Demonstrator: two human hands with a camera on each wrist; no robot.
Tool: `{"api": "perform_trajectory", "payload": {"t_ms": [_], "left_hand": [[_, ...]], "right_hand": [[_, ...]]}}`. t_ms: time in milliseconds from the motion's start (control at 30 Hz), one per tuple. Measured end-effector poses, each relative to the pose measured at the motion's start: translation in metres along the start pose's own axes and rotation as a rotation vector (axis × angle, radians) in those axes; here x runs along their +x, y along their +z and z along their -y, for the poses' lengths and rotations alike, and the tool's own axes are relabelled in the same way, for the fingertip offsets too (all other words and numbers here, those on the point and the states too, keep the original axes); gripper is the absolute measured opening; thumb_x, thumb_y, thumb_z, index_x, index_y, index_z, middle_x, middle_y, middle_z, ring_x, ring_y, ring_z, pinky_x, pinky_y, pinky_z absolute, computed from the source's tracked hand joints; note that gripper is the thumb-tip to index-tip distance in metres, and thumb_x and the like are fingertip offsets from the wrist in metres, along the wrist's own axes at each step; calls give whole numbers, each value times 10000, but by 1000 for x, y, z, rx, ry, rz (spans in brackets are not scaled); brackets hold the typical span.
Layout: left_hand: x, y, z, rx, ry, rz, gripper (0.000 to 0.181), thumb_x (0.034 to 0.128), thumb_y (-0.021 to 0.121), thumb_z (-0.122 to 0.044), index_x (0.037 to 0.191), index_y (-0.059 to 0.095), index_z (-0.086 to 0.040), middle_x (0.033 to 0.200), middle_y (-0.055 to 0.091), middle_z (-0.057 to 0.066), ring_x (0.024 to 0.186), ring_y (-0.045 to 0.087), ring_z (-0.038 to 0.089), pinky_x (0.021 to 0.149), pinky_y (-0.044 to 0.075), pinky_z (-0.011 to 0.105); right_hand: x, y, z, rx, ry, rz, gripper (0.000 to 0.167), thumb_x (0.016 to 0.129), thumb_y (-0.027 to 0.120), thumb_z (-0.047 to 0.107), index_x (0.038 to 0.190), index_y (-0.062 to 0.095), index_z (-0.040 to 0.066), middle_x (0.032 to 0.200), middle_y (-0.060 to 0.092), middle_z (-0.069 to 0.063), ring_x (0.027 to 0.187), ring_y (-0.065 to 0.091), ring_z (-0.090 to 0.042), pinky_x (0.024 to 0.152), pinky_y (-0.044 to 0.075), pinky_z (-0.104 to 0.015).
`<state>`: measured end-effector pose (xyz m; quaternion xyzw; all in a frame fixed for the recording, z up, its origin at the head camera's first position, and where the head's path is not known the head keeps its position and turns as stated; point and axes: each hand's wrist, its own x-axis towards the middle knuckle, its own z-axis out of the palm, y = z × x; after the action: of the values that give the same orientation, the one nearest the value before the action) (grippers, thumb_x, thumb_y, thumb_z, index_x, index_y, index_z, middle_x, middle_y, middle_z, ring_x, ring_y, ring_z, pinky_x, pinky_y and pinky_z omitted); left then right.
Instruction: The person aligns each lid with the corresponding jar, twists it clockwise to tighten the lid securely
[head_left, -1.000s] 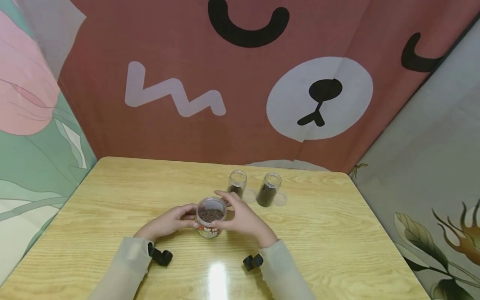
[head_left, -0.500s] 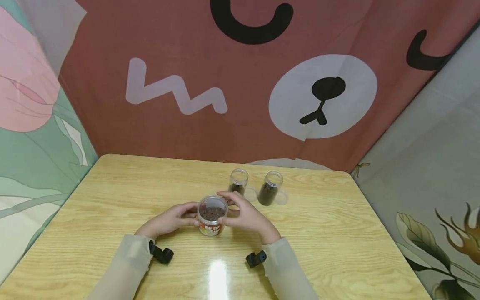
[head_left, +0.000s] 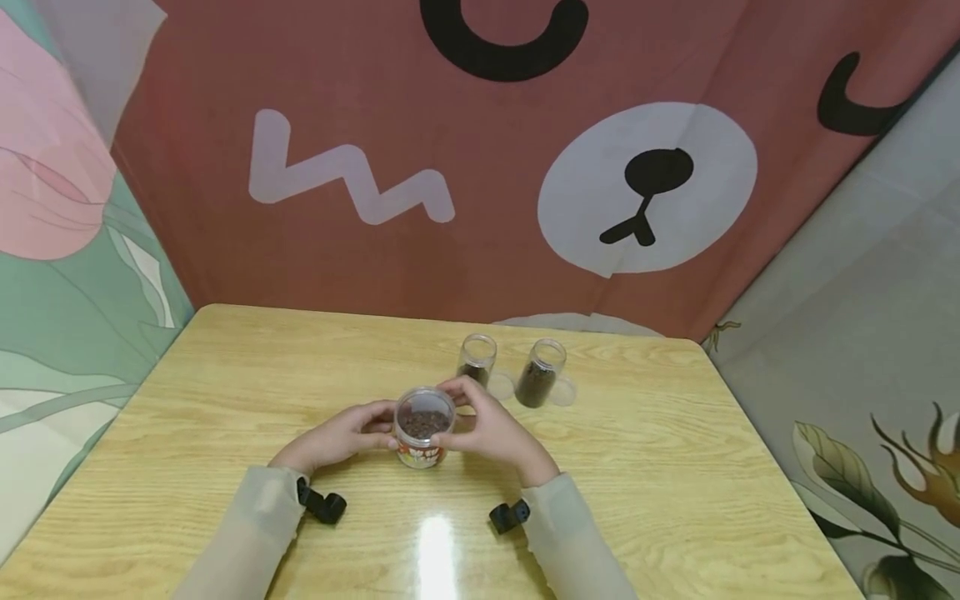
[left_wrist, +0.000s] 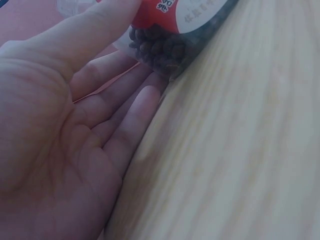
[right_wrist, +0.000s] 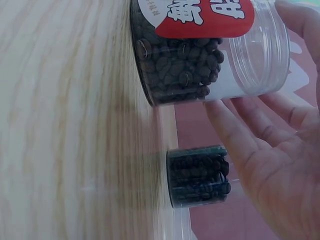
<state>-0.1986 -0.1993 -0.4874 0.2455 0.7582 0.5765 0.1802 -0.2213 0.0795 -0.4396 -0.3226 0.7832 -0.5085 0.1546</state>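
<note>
A clear wide-mouthed jar [head_left: 422,429] with a red label stands upright on the table, open at the top and partly filled with coffee beans [right_wrist: 180,62]. My left hand [head_left: 341,437] holds it from the left, thumb at the front and fingers reaching behind. From the right, my right hand [head_left: 495,429] grips it near the rim, its thumb in front and its fingers round the far side. Up close in the left wrist view, the jar's base [left_wrist: 165,55] sits beside my left fingers. The far fingertips are partly hidden by the jar.
Two narrower open jars with dark contents, a left one [head_left: 477,360] and a right one [head_left: 538,379], stand behind my right hand. Pale round discs, a left one [head_left: 501,386] and a right one [head_left: 562,392], lie beside them. Printed curtains [head_left: 337,258] border the wooden table [head_left: 660,500].
My right thumb has drawn back from the jar's front toward its right side, and the right fingers sit closer round the rim. The jar stays in place; the head view has shifted slightly.
</note>
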Motion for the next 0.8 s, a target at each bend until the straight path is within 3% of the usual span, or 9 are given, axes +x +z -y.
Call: {"api": "perform_trajectory", "payload": {"t_ms": [300, 567, 800], "left_hand": [[0, -2, 1, 13, 3, 4, 604, 997, 670, -231, 1501, 440, 8, 1486, 489, 236, 1321, 534, 379, 1071, 477, 321], [2, -2, 1, 9, 3, 2, 618, 988, 681, -235, 1503, 439, 7, 1458, 521, 228, 1302, 553, 369, 1065, 481, 310], [1, -1, 2, 6, -12, 4, 617, 987, 683, -237, 1509, 441, -13, 1469, 518, 205, 1304, 554, 350, 1069, 482, 335]], "right_hand": [[2, 5, 2, -1, 27, -49, 596, 836, 862, 184, 1295, 487, 118, 1299, 556, -23, 1198, 551, -238, 975, 542, -353], [0, 0, 0, -3, 39, -25, 817, 849, 848, 169, 1530, 397, 139, 1362, 503, -56, 1246, 523, -236, 1026, 516, -368], [0, -2, -4, -1, -17, 8, 693, 866, 820, 141, 1472, 484, 155, 1395, 493, -77, 1251, 503, -299, 1021, 520, -379]]}}
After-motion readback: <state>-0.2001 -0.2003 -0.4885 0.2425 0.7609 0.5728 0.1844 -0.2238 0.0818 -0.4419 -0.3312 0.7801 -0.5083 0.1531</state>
